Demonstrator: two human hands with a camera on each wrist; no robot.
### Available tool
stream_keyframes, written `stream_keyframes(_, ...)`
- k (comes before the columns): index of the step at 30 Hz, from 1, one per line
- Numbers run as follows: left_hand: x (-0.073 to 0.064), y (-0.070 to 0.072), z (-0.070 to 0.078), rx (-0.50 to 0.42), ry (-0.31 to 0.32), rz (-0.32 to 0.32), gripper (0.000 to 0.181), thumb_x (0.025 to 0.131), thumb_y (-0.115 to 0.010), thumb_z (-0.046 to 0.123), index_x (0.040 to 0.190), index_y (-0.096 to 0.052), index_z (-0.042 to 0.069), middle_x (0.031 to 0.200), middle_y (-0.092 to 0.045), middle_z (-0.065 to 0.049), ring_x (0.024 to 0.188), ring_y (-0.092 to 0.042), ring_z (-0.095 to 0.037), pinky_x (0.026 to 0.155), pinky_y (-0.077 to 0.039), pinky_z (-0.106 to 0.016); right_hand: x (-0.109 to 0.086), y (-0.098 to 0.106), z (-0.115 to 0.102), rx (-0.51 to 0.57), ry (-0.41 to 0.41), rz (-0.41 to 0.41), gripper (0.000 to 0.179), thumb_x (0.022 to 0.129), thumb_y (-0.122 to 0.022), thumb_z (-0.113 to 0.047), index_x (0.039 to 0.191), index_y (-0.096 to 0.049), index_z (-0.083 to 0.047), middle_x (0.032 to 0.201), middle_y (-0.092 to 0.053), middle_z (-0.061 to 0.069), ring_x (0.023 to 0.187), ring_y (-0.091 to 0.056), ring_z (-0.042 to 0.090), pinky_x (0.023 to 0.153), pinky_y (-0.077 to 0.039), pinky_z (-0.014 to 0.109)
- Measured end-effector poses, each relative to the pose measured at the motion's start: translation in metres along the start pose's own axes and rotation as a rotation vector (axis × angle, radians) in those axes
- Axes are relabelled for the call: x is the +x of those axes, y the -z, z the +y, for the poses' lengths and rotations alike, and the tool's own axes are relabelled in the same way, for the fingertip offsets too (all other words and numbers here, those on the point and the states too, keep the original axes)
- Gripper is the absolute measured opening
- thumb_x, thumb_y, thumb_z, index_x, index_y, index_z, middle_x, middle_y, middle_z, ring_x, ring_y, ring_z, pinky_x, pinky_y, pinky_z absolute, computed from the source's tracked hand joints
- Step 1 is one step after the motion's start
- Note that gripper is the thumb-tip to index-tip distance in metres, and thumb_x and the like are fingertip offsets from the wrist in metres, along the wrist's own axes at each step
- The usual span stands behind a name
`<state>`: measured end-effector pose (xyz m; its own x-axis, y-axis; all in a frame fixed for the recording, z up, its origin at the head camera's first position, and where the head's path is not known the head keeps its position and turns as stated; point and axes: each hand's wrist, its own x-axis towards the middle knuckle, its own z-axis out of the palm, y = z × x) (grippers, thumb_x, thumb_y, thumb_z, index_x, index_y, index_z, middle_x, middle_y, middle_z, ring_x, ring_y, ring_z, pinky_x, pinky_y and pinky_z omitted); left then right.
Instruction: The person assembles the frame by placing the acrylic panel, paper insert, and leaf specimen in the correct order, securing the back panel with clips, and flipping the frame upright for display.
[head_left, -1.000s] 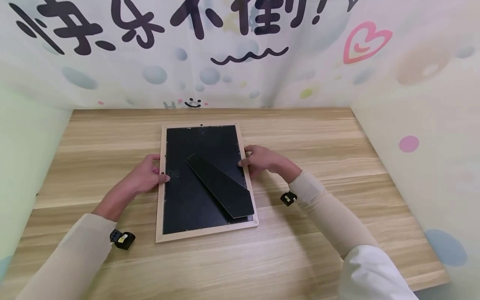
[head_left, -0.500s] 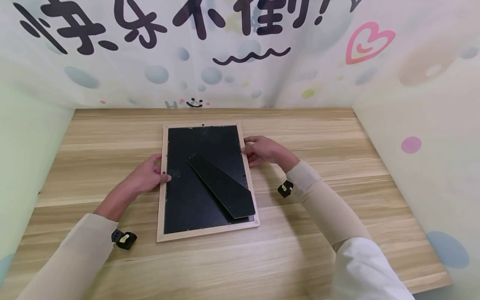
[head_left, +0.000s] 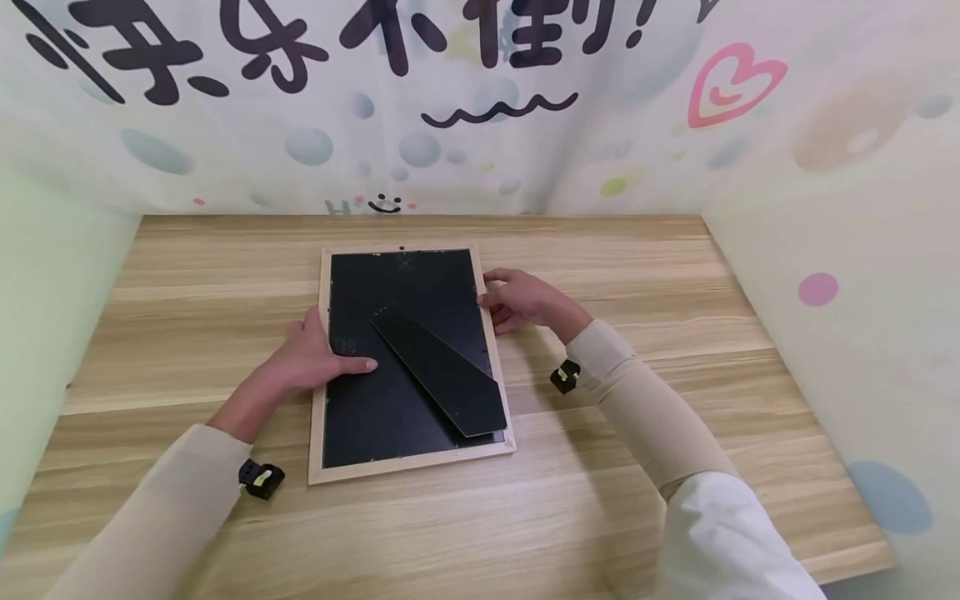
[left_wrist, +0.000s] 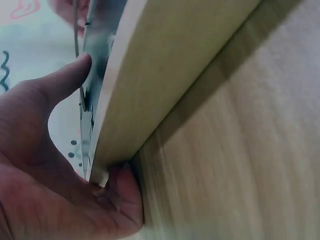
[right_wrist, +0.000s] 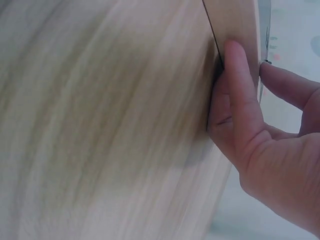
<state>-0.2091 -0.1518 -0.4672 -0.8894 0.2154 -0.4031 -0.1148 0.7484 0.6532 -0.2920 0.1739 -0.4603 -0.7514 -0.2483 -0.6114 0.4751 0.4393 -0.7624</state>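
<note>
A picture frame [head_left: 318,437] with a pale wooden border lies face down on the wooden table. Its black back panel [head_left: 367,425] faces up, and a black easel leg [head_left: 442,371] slants across it. My left hand [head_left: 307,358] grips the left side, thumb stretched over the panel. In the left wrist view, the fingertips [left_wrist: 127,192] of that hand tuck in at the lower edge of the frame's side [left_wrist: 150,75]. My right hand [head_left: 525,300] holds the right side higher up, its thumb at the rim and its fingers [right_wrist: 240,85] against the side.
The wood-grain table [head_left: 637,417] is bounded at the back by a printed wall [head_left: 480,150] with dark characters. Pale walls stand left and right. A small black camera [head_left: 261,481] sits at the left wrist, another black camera [head_left: 566,377] at the right.
My left thumb has moved inward from the border onto the panel. My right hand has slid up along the right side. The picture frame has stayed in place.
</note>
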Motion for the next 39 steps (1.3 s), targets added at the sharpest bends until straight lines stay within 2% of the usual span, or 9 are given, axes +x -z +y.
stream_keyframes(5, 0.001, -0.003, 0.005, 0.077, 0.056, 0.001, 0.136, 0.074, -0.078, 0.055, 0.147, 0.015, -0.011, 0.145, -0.008, -0.045, 0.124, -0.033, -0.056, 0.102, -0.037, -0.062, -0.002, 0.000, -0.002, -0.005, -0.005, -0.008, 0.062, 0.096, -0.059, -0.012, 0.150, -0.029, -0.015, 0.091, -0.066, 0.016, 0.074, -0.067, 0.024, 0.069, -0.059, 0.039)
stream_keyframes(10, 0.001, -0.002, 0.010, 0.082, 0.075, -0.009, 0.137, 0.074, -0.079, 0.053, 0.146, 0.017, -0.013, 0.146, -0.005, -0.045, 0.127, -0.030, -0.057, 0.103, -0.035, -0.062, -0.006, 0.001, -0.005, -0.011, -0.010, -0.018, 0.061, 0.095, -0.059, -0.012, 0.148, -0.029, -0.012, 0.090, -0.065, 0.016, 0.074, -0.067, 0.025, 0.068, -0.059, 0.040)
stream_keyframes(17, 0.002, 0.000, 0.014, 0.091, 0.081, -0.022, 0.136, 0.075, -0.078, 0.051, 0.145, 0.018, -0.014, 0.148, 0.002, -0.045, 0.131, -0.024, -0.058, 0.106, -0.032, -0.062, -0.003, 0.000, -0.007, -0.040, -0.034, 0.013, 0.056, 0.095, -0.060, -0.013, 0.144, -0.033, -0.014, 0.097, -0.064, 0.019, 0.075, -0.066, 0.026, 0.067, -0.059, 0.040)
stream_keyframes(23, 0.003, 0.001, 0.012, 0.090, 0.076, -0.026, 0.135, 0.075, -0.079, 0.051, 0.144, 0.016, -0.016, 0.147, -0.001, -0.046, 0.128, -0.029, -0.056, 0.104, -0.035, -0.060, 0.001, -0.005, -0.010, -0.102, -0.023, 0.031, 0.039, 0.095, -0.060, -0.012, 0.129, -0.042, -0.009, 0.091, -0.065, 0.018, 0.070, -0.067, 0.024, 0.061, -0.058, 0.036)
stream_keyframes(29, 0.004, 0.001, 0.011, 0.104, 0.081, -0.025, 0.135, 0.074, -0.079, 0.052, 0.144, 0.014, -0.017, 0.145, -0.004, -0.046, 0.125, -0.031, -0.056, 0.102, -0.036, -0.060, 0.003, -0.010, -0.015, -0.209, -0.017, 0.066, 0.033, 0.095, -0.060, -0.012, 0.123, -0.044, -0.007, 0.088, -0.064, 0.017, 0.064, -0.065, 0.023, 0.056, -0.057, 0.034)
stream_keyframes(35, 0.005, 0.000, 0.011, 0.107, 0.086, -0.025, 0.135, 0.074, -0.079, 0.053, 0.144, 0.013, -0.017, 0.145, -0.006, -0.045, 0.124, -0.032, -0.055, 0.102, -0.036, -0.060, 0.002, -0.016, -0.020, -0.261, -0.005, 0.095, 0.018, 0.093, -0.058, -0.007, 0.104, -0.045, -0.003, 0.070, -0.059, 0.012, 0.055, -0.061, 0.018, 0.048, -0.054, 0.031)
stream_keyframes(37, 0.005, 0.000, 0.011, 0.100, 0.087, -0.023, 0.136, 0.073, -0.079, 0.053, 0.144, 0.014, -0.016, 0.146, -0.005, -0.045, 0.125, -0.031, -0.055, 0.102, -0.036, -0.060, 0.001, -0.016, -0.021, -0.271, -0.004, 0.098, 0.017, 0.093, -0.058, -0.007, 0.103, -0.046, -0.002, 0.067, -0.059, 0.012, 0.054, -0.060, 0.018, 0.048, -0.053, 0.030)
stream_keyframes(39, 0.005, -0.002, 0.010, 0.095, 0.085, -0.019, 0.137, 0.073, -0.079, 0.054, 0.145, 0.014, -0.016, 0.146, -0.005, -0.044, 0.125, -0.031, -0.056, 0.103, -0.035, -0.060, 0.001, -0.016, -0.021, -0.275, -0.007, 0.099, 0.021, 0.093, -0.058, -0.008, 0.108, -0.045, -0.001, 0.071, -0.060, 0.013, 0.057, -0.062, 0.019, 0.049, -0.055, 0.031)
